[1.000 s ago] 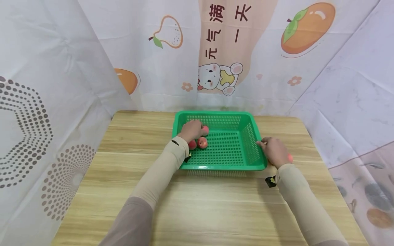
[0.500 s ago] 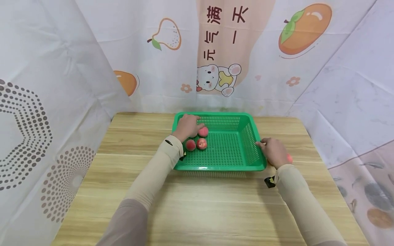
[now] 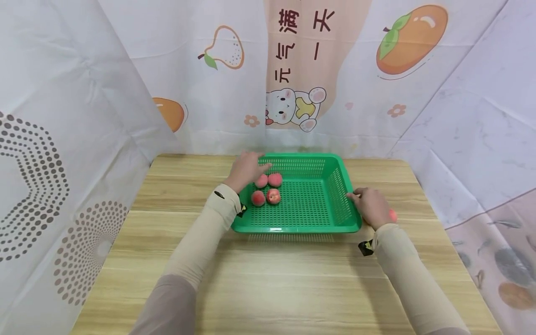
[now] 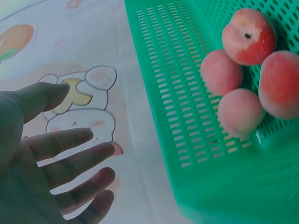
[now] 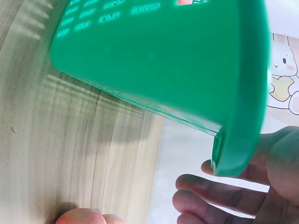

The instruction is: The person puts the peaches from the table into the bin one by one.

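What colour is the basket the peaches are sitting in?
Green: the perforated plastic basket is bright green all over, clearest in the head view.

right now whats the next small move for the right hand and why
Probably a short shift to the peach on the table beside it, then a grasp. Four peaches already sit in the green basket, the left hand is empty with fingers spread, and the right hand rests at the basket's right wall, holding nothing.

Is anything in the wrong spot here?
Maybe one thing. Four peaches sit together in the green basket, but one more peach lies outside it on the wooden table, beside the right hand.
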The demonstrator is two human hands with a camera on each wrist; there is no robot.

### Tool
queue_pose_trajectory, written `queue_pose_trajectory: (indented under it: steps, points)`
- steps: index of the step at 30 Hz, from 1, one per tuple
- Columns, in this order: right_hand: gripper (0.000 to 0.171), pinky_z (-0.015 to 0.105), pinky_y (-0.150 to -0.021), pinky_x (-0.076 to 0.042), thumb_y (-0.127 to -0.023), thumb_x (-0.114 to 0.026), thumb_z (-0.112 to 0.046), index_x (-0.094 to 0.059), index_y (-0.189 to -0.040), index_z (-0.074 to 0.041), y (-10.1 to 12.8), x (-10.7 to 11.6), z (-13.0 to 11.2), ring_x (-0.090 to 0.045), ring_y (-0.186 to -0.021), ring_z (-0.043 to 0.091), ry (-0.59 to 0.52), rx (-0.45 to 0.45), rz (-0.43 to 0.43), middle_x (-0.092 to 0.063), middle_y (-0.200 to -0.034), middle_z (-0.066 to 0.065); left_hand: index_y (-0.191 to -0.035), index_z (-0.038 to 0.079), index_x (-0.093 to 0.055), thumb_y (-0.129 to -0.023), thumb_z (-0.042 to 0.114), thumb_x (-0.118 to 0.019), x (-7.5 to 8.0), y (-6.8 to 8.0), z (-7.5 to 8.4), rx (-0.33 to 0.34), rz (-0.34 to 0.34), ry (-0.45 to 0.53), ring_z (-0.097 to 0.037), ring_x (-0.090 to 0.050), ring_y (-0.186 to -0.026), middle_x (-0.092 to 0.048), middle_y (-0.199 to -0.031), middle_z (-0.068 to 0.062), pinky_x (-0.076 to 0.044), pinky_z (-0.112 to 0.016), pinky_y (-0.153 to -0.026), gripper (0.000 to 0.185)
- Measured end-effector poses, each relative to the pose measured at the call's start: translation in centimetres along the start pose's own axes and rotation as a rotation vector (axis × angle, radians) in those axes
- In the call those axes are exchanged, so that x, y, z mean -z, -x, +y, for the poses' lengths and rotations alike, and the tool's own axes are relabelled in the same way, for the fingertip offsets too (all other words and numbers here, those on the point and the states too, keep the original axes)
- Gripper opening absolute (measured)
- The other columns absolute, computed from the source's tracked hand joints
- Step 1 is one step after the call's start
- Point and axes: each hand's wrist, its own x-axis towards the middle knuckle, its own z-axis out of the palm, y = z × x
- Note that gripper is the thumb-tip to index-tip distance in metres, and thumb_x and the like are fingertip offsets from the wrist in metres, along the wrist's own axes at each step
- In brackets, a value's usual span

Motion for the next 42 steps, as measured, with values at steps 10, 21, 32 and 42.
queue_pose_trajectory:
  steps: [10, 21, 32, 42]
  points:
    - [0.045, 0.037, -0.067, -0.050, -0.100, -0.056, -0.029, -0.062, -0.122, 0.009, 0.0, 0.2, -0.2, -0.061, -0.080, 0.027, -0.010, 0.012, 0.011, -0.066, -0.115, 0.030, -0.142, 0.008, -0.051, -0.097, 0.042, -0.056, 1.2, 0.8, -2.5, 0.031, 0.053, 0.042, -0.032, -0.049, -0.133, -0.053, -0.144, -0.012, -0.043, -0.047, -0.105, 0.057]
    - [0.043, 0.033, -0.062, -0.047, -0.099, -0.056, -0.029, -0.064, -0.120, 0.009, -0.1, 0.1, -0.1, -0.060, -0.074, 0.025, 0.005, 0.017, 0.027, -0.068, -0.109, 0.029, -0.142, 0.003, -0.050, -0.099, 0.039, -0.055, 1.6, 1.8, -5.5, 0.066, 0.019, 0.058, -0.033, -0.055, -0.125, -0.057, -0.139, -0.016, -0.046, -0.047, -0.101, 0.056]
    - [0.043, 0.035, -0.065, -0.048, -0.099, -0.056, -0.028, -0.064, -0.121, 0.009, -0.2, -0.1, 0.0, -0.060, -0.077, 0.027, -0.004, 0.023, 0.026, -0.066, -0.112, 0.030, -0.143, -0.003, -0.045, -0.099, 0.041, -0.053, 0.9, 2.6, -7.9, 0.146, -0.070, 0.085, -0.037, -0.053, -0.126, -0.057, -0.136, -0.022, -0.043, -0.049, -0.106, 0.063]
    - [0.043, 0.039, -0.065, -0.049, -0.099, -0.057, -0.029, -0.064, -0.119, 0.009, -0.2, -0.3, 0.1, -0.062, -0.075, 0.029, 0.015, 0.032, 0.045, -0.067, -0.112, 0.030, -0.139, -0.002, -0.051, -0.103, 0.038, -0.047, -0.6, 3.0, -9.0, 0.119, -0.087, 0.046, -0.036, -0.057, -0.122, -0.061, -0.131, -0.021, -0.046, -0.048, -0.102, 0.054]
